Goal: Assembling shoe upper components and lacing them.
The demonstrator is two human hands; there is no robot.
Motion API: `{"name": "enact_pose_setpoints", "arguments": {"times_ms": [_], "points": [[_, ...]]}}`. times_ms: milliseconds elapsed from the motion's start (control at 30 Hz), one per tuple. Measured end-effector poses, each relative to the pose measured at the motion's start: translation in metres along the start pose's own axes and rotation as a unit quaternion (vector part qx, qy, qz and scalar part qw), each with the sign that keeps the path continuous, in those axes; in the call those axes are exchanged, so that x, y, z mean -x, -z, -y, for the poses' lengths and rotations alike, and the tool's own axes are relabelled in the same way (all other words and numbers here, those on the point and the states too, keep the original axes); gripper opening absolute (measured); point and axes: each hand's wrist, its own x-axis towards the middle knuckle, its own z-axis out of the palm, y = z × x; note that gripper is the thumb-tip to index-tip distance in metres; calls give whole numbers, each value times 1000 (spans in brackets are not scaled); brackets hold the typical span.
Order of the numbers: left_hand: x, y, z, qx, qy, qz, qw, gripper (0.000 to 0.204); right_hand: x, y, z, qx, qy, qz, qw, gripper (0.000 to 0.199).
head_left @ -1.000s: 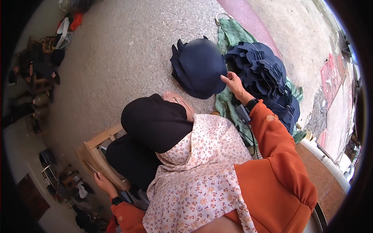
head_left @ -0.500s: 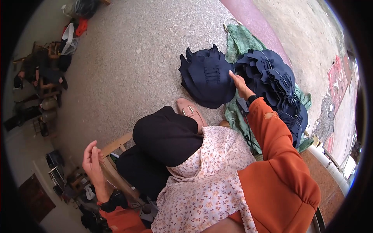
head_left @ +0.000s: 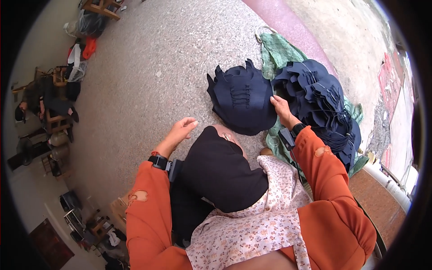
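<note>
A stack of dark navy cut fabric pieces (head_left: 247,110), with jagged upper edges and a row of dark stitch-like thread loops in its middle, lies in front of me. My right hand (head_left: 282,109) pinches the right edge of that stack between thumb and fingers. Free of any object, my left hand (head_left: 181,130) hovers left of the stack above my black-clad knee, fingers stretched forward. Right of my right hand lies a larger heap of navy fabric pieces (head_left: 310,90), bound with dark cord (head_left: 339,121), on a green woven sack (head_left: 275,47).
A floral apron (head_left: 252,229) covers my lap. Speckled floor (head_left: 148,67) spreads ahead and left. A person in dark clothes (head_left: 51,101) sits far left among wooden stools. At the upper left stand a wooden stool (head_left: 101,8) and bags (head_left: 92,22). A brown panel (head_left: 375,198) is at lower right.
My left hand has swung in from the lower left, beside a wooden frame, to above my knee near the stack. My right hand stays at the stack's right edge. The view has shifted slightly.
</note>
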Motion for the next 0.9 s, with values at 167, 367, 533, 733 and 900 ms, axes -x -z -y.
{"name": "enact_pose_setpoints", "arguments": {"times_ms": [167,367,533,733,900], "points": [[-78,-45,-11,167,-18,-52,984,104,-2,8,-6,15,-9,-18,1000,35],[-134,-95,-13,320,28,-126,939,136,-17,-7,-21,-123,-111,-116,979,49],[-156,-136,-9,310,-96,-105,940,96,-38,-24,-40,-215,-118,-134,960,44],[-146,-130,19,306,-50,-109,944,85,-24,-41,-26,14,-6,10,1000,41],[-135,-104,51,243,-11,17,970,107,-36,-33,5,56,53,-6,997,62]]}}
